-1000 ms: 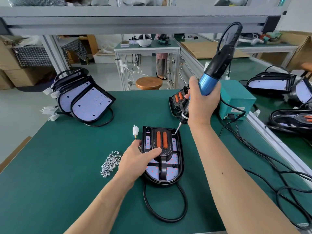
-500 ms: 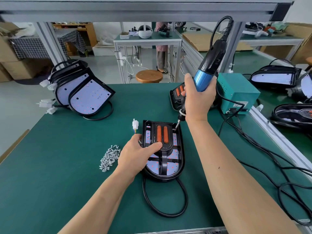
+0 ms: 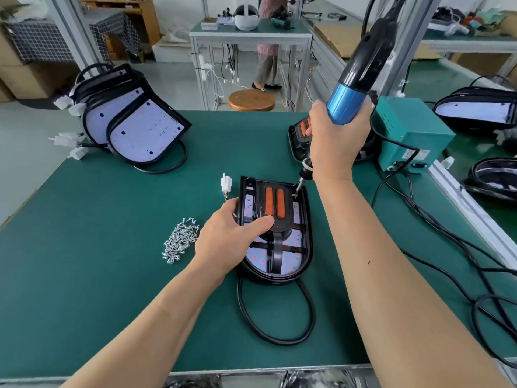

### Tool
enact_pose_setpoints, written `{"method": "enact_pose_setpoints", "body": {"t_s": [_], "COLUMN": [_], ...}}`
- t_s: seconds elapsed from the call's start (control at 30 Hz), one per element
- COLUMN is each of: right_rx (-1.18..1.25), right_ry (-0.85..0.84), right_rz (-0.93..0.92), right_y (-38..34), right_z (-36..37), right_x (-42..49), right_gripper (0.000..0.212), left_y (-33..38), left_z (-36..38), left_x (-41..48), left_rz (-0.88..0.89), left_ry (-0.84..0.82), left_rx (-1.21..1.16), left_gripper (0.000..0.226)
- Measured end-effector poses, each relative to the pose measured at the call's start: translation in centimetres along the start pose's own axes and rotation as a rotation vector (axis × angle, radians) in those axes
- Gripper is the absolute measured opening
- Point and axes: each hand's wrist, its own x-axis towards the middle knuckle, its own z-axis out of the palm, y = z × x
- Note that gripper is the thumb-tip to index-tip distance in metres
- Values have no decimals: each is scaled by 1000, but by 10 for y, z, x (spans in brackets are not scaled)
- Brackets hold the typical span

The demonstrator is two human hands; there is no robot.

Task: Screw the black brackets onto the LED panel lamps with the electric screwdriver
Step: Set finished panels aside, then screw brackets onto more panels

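An LED panel lamp (image 3: 291,257) lies flat in the middle of the green mat, with a black bracket (image 3: 275,219) carrying two orange strips on top of it. My left hand (image 3: 228,240) holds the lamp's left edge, the thumb pressing on the bracket. My right hand (image 3: 337,141) grips the blue and black electric screwdriver (image 3: 356,77), held tilted. Its bit (image 3: 298,189) touches the bracket's far right corner. A heap of silver screws (image 3: 180,239) lies left of my left hand.
Stacked lamps (image 3: 140,130) lean at the far left. Another lamp with a bracket (image 3: 300,138) lies behind my right hand. A teal power box (image 3: 411,133) stands at the right, with black cables (image 3: 447,247) trailing over the mat. More lamps (image 3: 475,110) lie on the bench to the right.
The camera has tilted down and moved closer. The screwdriver bit has come down onto the bracket's far right corner. My left hand has kept its hold.
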Motion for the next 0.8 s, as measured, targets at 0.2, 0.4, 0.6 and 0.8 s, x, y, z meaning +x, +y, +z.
{"method": "enact_pose_setpoints", "body": {"t_s": [0.2,0.4,0.6,0.8], "right_rx": [-72,97,295,309], "right_ry": [-171,-146,2,16], "right_rz": [-72,-76,-10,96], "right_y": [-2,-25,-35,-21], "right_z": [10,-5,-21,-31], "right_x": [-14,1,19,18], "right_gripper": [26,23,23,19], "left_y": [-4,-7,-7,-6], "left_z": [1,1,-1,0], "left_x": [1,1,3,2], "left_rz": [-1,-3,-8,-21], "left_ry": [8,10,9,11], "left_rx": [-1,1,17,7], "left_gripper": [56,57,61,58]}}
